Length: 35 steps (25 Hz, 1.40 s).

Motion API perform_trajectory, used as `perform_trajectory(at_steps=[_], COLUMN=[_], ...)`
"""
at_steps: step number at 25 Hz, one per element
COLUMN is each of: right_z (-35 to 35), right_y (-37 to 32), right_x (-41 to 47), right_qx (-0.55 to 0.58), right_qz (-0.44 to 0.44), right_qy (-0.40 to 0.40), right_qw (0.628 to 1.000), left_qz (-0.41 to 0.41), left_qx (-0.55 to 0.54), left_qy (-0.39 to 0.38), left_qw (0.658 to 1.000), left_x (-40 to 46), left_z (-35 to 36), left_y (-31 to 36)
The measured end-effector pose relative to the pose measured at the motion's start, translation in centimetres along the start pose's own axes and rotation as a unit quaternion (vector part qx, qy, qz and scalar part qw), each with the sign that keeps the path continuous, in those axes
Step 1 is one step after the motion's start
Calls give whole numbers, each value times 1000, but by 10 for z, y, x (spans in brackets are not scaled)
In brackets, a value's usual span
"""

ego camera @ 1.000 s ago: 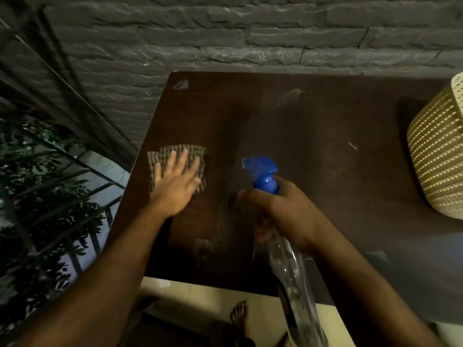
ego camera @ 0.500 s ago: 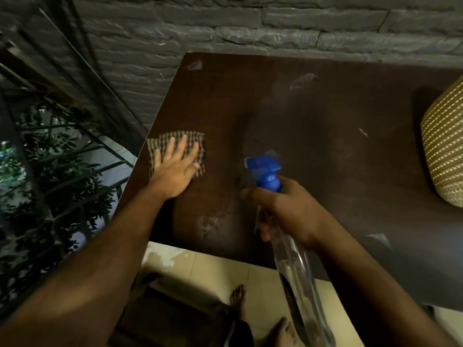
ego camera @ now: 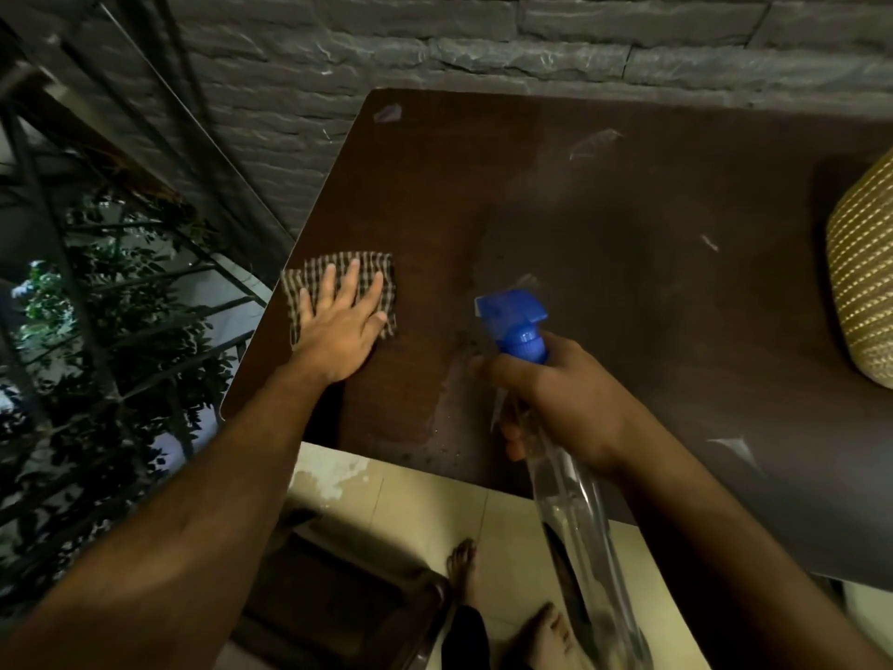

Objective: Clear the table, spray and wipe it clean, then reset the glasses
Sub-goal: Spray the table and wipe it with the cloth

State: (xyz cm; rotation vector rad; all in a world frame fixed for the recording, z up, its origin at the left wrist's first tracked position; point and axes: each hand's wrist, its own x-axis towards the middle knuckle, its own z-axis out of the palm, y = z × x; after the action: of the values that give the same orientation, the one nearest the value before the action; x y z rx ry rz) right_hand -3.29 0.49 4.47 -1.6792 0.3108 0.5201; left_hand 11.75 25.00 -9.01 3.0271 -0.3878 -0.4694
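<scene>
Left hand (ego camera: 340,331) lies flat, fingers spread; right hand (ego camera: 555,403) curled in a tight grip.

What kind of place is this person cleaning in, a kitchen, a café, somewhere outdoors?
Probably a balcony or terrace corner of a home or small café: a dark brown wooden table stands against a rough grey stone-brick wall, with black metal railings and green leafy plants just beyond.

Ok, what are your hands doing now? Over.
Left hand flat on checked cloth. Right hand gripping spray bottle. Basket on table edge.
</scene>
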Motion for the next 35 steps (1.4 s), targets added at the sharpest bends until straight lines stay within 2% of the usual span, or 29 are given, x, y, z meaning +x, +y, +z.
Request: perform_trajectory(at_steps=[2, 5, 6, 7, 9, 11, 12, 14, 16, 18, 21, 24, 26, 29, 31, 35], right_z=[1, 2, 3, 3, 3, 5, 6, 7, 7, 7, 3, 2, 5, 3, 0, -8], right_y=[4, 3, 2, 0, -1, 1, 1, 3, 5, 6, 10, 13, 14, 12, 11, 14], right_x=[-1, -8, -12, -14, -14, -12, -12, -14, -20, -26, -27, -26, -30, -38, -42, -36], right_qx=[-8, 0, 0, -2, -3, -2, -2, -7, -8, 1, 5, -15, -9, 11, 16, 11], right_qz=[-5, 1, 6, 4, 0, -3, -6, -11, -7, 5, 2, -12, -11, -3, -8, -16], right_qy=[4, 3, -1, -6, -9, -7, -6, -2, -2, -11, -11, -7, -4, -18, -16, 5], right_qw=[1000, 1000, 1000, 1000, 1000, 1000, 1000, 1000, 1000, 1000, 1000, 1000, 1000, 1000, 1000, 1000], left_qz=[40, 176, 192, 183, 108, 24, 9, 60, 151, 177, 79, 1, 37, 115, 89, -5], left_qx=[30, 60, 63, 63, 43, 16, 17, 43, 66, 71, 39, 27, 40, 68, 56, 6], left_qy=[-9, -29, -35, -36, -25, -18, -15, -18, -34, -29, -5, -8, -13, -42, -60, -39], left_qw=[999, 982, 979, 980, 993, 999, 1000, 997, 986, 981, 996, 1000, 998, 990, 993, 999], left_x=[-18, -107, -123, -121, -83, -46, -41, -68, -120, -145, -91, -41, -60, -134, -147, -64], left_z=[8, 29, 30, 31, 24, 13, 12, 23, 38, 42, 31, 17, 22, 40, 39, 19], left_y=[20, 27, 18, 8, -5, -2, 7, 30, 39, 25, 5, 21, 43, 50, 33, 26])
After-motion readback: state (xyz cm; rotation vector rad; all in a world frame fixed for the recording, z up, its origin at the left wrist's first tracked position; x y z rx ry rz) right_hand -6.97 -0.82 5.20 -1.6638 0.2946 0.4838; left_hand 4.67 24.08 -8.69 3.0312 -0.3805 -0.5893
